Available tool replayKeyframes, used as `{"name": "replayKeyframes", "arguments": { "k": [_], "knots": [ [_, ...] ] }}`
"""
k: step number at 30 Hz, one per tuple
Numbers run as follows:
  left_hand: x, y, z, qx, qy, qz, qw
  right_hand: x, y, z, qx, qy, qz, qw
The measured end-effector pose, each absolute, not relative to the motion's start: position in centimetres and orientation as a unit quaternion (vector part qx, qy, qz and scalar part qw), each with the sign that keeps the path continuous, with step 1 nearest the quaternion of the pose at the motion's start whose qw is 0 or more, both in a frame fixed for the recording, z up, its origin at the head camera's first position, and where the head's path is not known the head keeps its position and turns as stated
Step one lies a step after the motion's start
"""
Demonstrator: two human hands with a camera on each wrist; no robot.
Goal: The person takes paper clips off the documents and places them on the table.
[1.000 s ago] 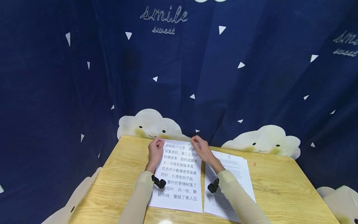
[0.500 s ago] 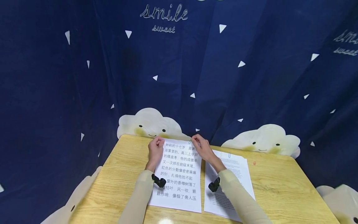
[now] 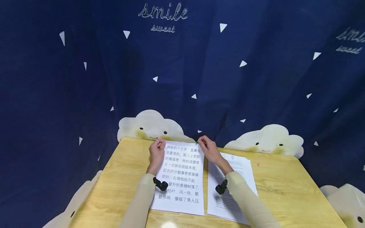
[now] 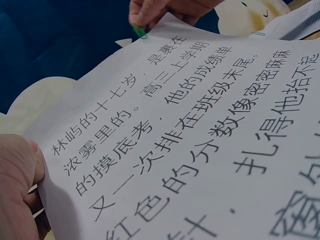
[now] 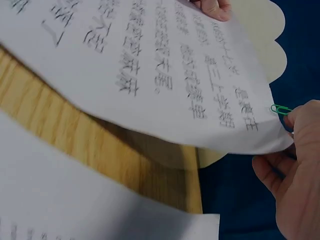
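Note:
A sheet of white paper with large printed characters is raised at its far edge. My left hand grips its far left corner between thumb and fingers. At the far right corner, my right hand pinches a green paper clip. In the left wrist view, the clip stands at the paper's top edge below the fingertips. The right wrist view shows part of the clip overlapping that edge, with other fingers under the corner. Whether there is more than one sheet cannot be seen.
Right of the paper lies a small-print document, partly under my right forearm, with a blue paper clip at its top. Farther right is a red paper clip on the wooden table. A dark blue curtain hangs behind.
My right hand has shifted slightly right relative to the paper. The green clip has moved from the paper's top right area to its far edge. My left hand keeps its grip.

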State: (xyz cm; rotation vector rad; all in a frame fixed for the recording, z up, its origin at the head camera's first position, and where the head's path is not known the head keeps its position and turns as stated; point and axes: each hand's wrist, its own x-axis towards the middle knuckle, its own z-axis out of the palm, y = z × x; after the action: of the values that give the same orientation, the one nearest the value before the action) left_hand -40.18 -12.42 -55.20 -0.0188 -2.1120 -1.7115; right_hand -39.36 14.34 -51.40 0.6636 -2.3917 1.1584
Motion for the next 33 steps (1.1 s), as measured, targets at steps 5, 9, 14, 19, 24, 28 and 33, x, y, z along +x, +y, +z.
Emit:
{"name": "replayKeyframes", "arguments": {
  "k": [5, 9, 14, 19, 24, 28, 33],
  "knots": [
    [-40.1, -12.3, -55.2, -0.004, -0.758, -0.620, 0.203, -39.0, 15.4, -51.6, 0.228, -0.861, 0.413, 0.189],
    [-40.3, -12.5, -55.5, -0.004, -0.760, -0.616, 0.208, -38.9, 16.0, -51.7, 0.226, -0.857, 0.429, 0.176],
    [-40.2, -12.6, -55.5, -0.005, -0.756, -0.621, 0.206, -38.7, 17.1, -52.0, 0.232, -0.839, 0.466, 0.158],
    [-40.3, -12.5, -55.4, -0.008, -0.753, -0.625, 0.205, -38.8, 18.5, -52.3, 0.228, -0.837, 0.477, 0.143],
    [-40.4, -12.6, -55.4, -0.006, -0.751, -0.627, 0.208, -38.6, 19.7, -52.2, 0.213, -0.847, 0.467, 0.137],
    [-40.6, -12.6, -55.5, -0.005, -0.752, -0.625, 0.210, -38.3, 20.8, -51.9, 0.202, -0.855, 0.455, 0.144],
    [-40.8, -12.8, -55.8, -0.005, -0.753, -0.624, 0.210, -37.6, 22.0, -51.2, 0.203, -0.860, 0.443, 0.153]
  ]
}}
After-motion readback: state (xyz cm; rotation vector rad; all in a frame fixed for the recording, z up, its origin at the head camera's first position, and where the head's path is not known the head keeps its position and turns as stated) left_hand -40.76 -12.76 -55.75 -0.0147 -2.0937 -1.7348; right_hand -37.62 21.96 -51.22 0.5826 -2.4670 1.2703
